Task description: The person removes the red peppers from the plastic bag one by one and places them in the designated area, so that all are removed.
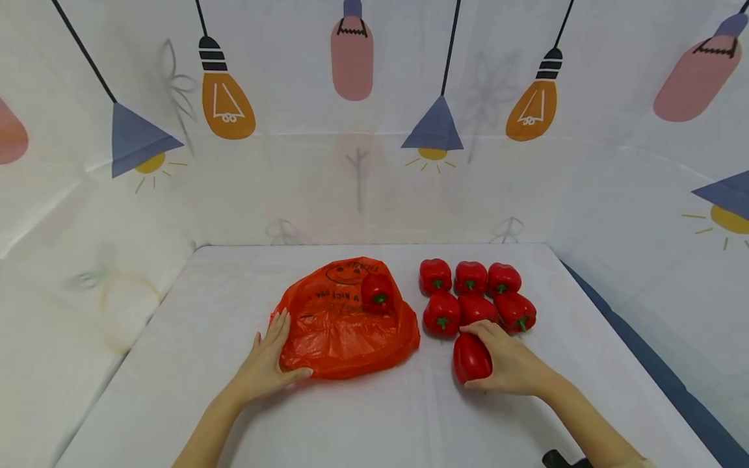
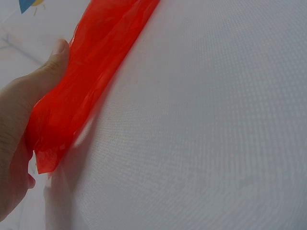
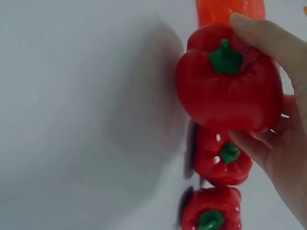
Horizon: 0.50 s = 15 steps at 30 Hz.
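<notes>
My right hand [image 1: 506, 357] grips a red bell pepper [image 3: 230, 91] between thumb and fingers. The pepper's green stem faces the right wrist camera, and its shadow falls on the table beside it. On the left, my left hand [image 1: 266, 361] touches the near left edge of an orange-red plastic bag [image 1: 333, 331], fingers straight and thumb spread along its front. The bag lies spread out, with a printed smiley and lettering. Another red bell pepper [image 1: 377, 294] rests at the bag's right part. In the left wrist view, the thumb [image 2: 58, 52] lies against the bag.
Several more red bell peppers [image 1: 441, 314] stand in two rows to the right of the bag, just behind my right hand. A white table [image 1: 374, 422] carries everything. A dark object [image 1: 558, 459] shows at the front edge. Lamp-patterned sheeting [image 1: 363, 195] surrounds the table.
</notes>
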Available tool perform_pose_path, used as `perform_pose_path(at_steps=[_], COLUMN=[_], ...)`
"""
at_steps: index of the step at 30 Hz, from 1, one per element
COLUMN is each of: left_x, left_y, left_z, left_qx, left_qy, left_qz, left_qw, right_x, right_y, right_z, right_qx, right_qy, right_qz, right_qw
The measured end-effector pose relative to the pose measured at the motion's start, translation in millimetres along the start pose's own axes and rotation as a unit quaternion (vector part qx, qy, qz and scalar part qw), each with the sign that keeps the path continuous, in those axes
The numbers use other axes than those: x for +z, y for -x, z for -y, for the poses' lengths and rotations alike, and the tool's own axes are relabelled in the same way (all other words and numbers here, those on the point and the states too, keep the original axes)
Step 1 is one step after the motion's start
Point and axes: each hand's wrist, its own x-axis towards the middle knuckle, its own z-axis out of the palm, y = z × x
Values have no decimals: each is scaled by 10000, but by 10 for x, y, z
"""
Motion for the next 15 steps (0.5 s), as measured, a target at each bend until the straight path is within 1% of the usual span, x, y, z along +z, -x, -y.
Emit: perform_pose_path(at_steps=[4,8,11,15], left_x=[-11,-31,-39,-34], left_y=[-4,-16,-24,-16], left_z=[-8,-23,-27,-27], left_qx=[-39,-52,-5,10], left_qy=[-33,-62,-88,-56], left_qz=[67,105,69,44], left_qw=[10000,9999,9999,10000], right_x=[65,81,80,77], right_y=[-1,-14,-25,-23], right_z=[0,1,4,12], right_qx=[140,-16,-131,-86], right_qy=[229,528,676,719], right_qz=[38,-173,-295,-293], right_qw=[9996,9985,9972,9969])
